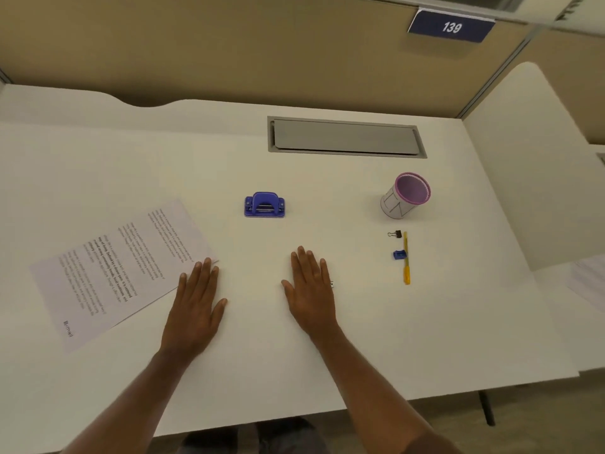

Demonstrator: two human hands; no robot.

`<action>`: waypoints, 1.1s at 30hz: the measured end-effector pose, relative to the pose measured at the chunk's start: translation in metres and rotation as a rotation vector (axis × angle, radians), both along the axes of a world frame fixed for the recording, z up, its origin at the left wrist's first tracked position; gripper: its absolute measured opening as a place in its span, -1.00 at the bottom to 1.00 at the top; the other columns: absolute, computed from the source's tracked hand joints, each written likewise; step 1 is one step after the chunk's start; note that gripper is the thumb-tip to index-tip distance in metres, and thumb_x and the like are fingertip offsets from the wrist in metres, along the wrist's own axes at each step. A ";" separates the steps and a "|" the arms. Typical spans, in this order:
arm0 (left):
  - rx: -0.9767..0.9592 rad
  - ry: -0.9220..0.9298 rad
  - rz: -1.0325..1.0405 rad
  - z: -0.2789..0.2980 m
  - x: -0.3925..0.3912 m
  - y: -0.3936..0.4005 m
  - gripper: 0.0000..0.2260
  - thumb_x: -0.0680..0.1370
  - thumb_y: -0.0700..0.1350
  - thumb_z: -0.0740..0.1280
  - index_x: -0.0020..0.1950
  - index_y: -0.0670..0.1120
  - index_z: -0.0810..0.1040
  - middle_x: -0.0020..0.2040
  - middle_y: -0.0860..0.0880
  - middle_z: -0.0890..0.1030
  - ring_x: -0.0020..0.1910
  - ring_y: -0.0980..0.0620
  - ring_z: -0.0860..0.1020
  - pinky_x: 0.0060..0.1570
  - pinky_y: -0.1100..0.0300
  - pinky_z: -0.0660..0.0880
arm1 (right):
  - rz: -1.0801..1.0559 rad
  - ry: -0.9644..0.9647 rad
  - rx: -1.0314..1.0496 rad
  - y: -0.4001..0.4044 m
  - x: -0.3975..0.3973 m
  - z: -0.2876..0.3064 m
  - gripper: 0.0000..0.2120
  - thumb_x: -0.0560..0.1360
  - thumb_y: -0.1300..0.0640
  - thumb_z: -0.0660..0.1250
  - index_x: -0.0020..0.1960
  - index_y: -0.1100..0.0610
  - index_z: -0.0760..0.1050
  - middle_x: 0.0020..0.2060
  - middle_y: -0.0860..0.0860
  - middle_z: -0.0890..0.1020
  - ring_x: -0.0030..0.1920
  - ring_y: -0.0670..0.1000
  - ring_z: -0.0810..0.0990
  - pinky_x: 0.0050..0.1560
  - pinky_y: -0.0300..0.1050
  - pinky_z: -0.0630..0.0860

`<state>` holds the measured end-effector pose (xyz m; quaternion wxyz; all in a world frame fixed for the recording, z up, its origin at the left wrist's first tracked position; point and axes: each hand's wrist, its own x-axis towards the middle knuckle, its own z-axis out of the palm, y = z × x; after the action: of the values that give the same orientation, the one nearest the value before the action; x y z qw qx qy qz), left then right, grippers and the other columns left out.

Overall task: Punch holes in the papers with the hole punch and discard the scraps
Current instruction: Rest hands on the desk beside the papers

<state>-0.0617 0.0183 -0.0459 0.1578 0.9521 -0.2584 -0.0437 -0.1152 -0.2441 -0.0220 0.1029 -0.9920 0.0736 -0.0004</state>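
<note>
Head view: a white table [327,339] is seen from above, with both bare forearms reaching onto it
Left hand [196,299]: laid flat, palm down, fingers extended, nothing grasped; the fingertips are placed on or at the near right corner of the papers, contact cannot be told
Right hand [311,290]: laid flat, palm down on bare table, fingers extended, nothing grasped
Papers [118,267]: printed sheets lying flat and turned at an angle, located at the left of the table
Hole punch [264,205]: blue, set upright on the table beyond the hands, between them, well apart from the papers
Cup [406,195]: pale body with purple rim, tilted, located at the right
Binder clip [395,234]: black, located near the cup
Pen [406,258]: yellow, lying flat
Sharpener [399,254]: blue, just beside the pen
Cable hatch [345,137]: grey, shut, recessed at the far side of the table
Partition sign [451,27]: dark blue, marked 139
</note>
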 end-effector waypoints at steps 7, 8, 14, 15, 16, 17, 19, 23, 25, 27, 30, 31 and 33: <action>-0.034 -0.030 0.000 -0.003 -0.001 -0.001 -0.38 0.66 0.09 0.02 0.63 -0.24 0.13 0.67 -0.17 0.11 0.65 -0.18 0.09 0.60 -0.21 0.06 | -0.296 0.100 -0.125 -0.107 -0.007 0.015 -0.42 0.69 -0.06 0.04 0.61 0.22 0.08 0.61 0.15 0.09 0.62 0.13 0.05 0.59 0.18 -0.02; -0.035 -0.032 0.000 -0.004 -0.001 -0.001 -0.38 0.65 0.09 0.02 0.62 -0.24 0.13 0.66 -0.17 0.12 0.65 -0.17 0.09 0.60 -0.22 0.06 | -0.315 0.113 -0.134 -0.115 -0.007 0.017 -0.42 0.70 -0.07 0.02 0.61 0.22 0.06 0.62 0.15 0.07 0.62 0.13 0.03 0.59 0.17 -0.04; -0.041 -0.043 -0.004 -0.007 -0.001 0.000 -0.37 0.65 0.09 0.04 0.62 -0.26 0.14 0.66 -0.18 0.13 0.65 -0.18 0.10 0.60 -0.23 0.07 | -0.409 0.114 -0.152 -0.148 -0.010 0.024 -0.39 0.69 -0.09 0.00 0.62 0.23 0.03 0.62 0.16 0.06 0.63 0.12 -0.02 0.59 0.12 -0.06; -0.040 -0.045 -0.006 -0.008 -0.001 0.000 -0.37 0.65 0.09 0.04 0.62 -0.26 0.14 0.66 -0.18 0.13 0.65 -0.18 0.10 0.60 -0.23 0.07 | -0.416 0.116 -0.153 -0.152 -0.011 0.025 -0.39 0.69 -0.09 0.01 0.62 0.23 0.03 0.62 0.16 0.05 0.63 0.11 -0.03 0.59 0.12 -0.06; -0.039 -0.046 -0.008 -0.008 -0.001 0.000 -0.37 0.65 0.09 0.04 0.62 -0.25 0.13 0.66 -0.18 0.12 0.65 -0.18 0.09 0.60 -0.23 0.07 | -0.416 0.122 -0.156 -0.155 -0.011 0.025 -0.38 0.69 -0.10 0.00 0.62 0.23 0.02 0.62 0.16 0.04 0.63 0.11 -0.05 0.59 0.12 -0.07; -0.038 -0.048 -0.009 -0.009 -0.001 0.001 -0.37 0.65 0.09 0.03 0.63 -0.25 0.12 0.67 -0.17 0.11 0.66 -0.17 0.08 0.60 -0.22 0.06 | -0.410 0.131 -0.161 -0.157 -0.012 0.025 -0.38 0.69 -0.11 0.00 0.62 0.22 0.01 0.62 0.16 0.02 0.63 0.11 -0.06 0.59 0.11 -0.07; -0.042 -0.048 -0.008 -0.009 -0.001 0.001 -0.37 0.65 0.09 0.03 0.63 -0.23 0.11 0.67 -0.17 0.10 0.66 -0.16 0.07 0.61 -0.21 0.05 | -0.395 0.142 -0.172 -0.160 -0.012 0.026 -0.36 0.69 -0.13 0.00 0.63 0.20 -0.01 0.63 0.15 0.00 0.63 0.10 -0.08 0.59 0.11 -0.07; -0.046 -0.059 -0.009 -0.011 0.000 0.001 -0.38 0.65 0.08 0.04 0.63 -0.24 0.13 0.67 -0.17 0.11 0.65 -0.18 0.10 0.61 -0.20 0.04 | -0.381 0.110 -0.154 -0.159 -0.011 0.028 -0.35 0.67 -0.16 0.03 0.62 0.19 0.03 0.62 0.14 0.04 0.63 0.11 -0.05 0.59 0.12 -0.06; -0.043 -0.063 -0.006 -0.012 0.001 0.002 -0.38 0.65 0.09 0.04 0.63 -0.23 0.11 0.67 -0.16 0.10 0.66 -0.17 0.08 0.63 -0.16 -0.01 | -0.368 0.076 -0.140 -0.154 -0.009 0.030 -0.35 0.67 -0.16 0.05 0.62 0.18 0.04 0.62 0.12 0.06 0.63 0.12 -0.03 0.60 0.12 -0.04; -0.038 -0.065 -0.003 -0.012 0.001 0.003 -0.38 0.65 0.09 0.03 0.64 -0.22 0.10 0.67 -0.16 0.09 0.66 -0.16 0.08 0.64 -0.12 -0.05 | -0.346 0.032 -0.116 -0.146 -0.005 0.031 -0.36 0.67 -0.15 0.07 0.62 0.17 0.05 0.62 0.11 0.08 0.63 0.13 0.00 0.60 0.13 -0.01; -0.015 -0.063 -0.001 -0.009 0.001 0.002 -0.38 0.66 0.11 0.01 0.63 -0.23 0.11 0.67 -0.17 0.10 0.65 -0.18 0.10 0.62 -0.14 -0.02 | -0.298 -0.051 -0.054 -0.130 0.003 0.033 -0.37 0.66 -0.14 0.10 0.61 0.18 0.12 0.61 0.13 0.12 0.62 0.15 0.06 0.59 0.18 0.04; -0.007 -0.059 0.005 -0.007 0.001 0.001 -0.38 0.67 0.12 -0.01 0.63 -0.24 0.12 0.67 -0.18 0.11 0.65 -0.18 0.11 0.62 -0.16 -0.01 | -0.277 -0.068 -0.038 -0.122 0.006 0.033 -0.37 0.66 -0.15 0.08 0.61 0.17 0.12 0.61 0.13 0.13 0.62 0.15 0.06 0.59 0.18 0.05; -0.001 -0.050 0.012 -0.003 0.001 0.001 -0.38 0.68 0.14 -0.04 0.62 -0.24 0.13 0.66 -0.19 0.13 0.64 -0.18 0.13 0.61 -0.15 -0.01 | -0.223 -0.090 -0.008 -0.104 0.012 0.034 -0.36 0.65 -0.18 0.02 0.62 0.15 0.10 0.62 0.11 0.10 0.62 0.14 0.04 0.59 0.18 0.05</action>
<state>-0.0607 0.0196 -0.0486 0.1518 0.9543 -0.2567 -0.0189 -0.1030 -0.3483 0.0119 0.1016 -0.9770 0.1787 -0.0565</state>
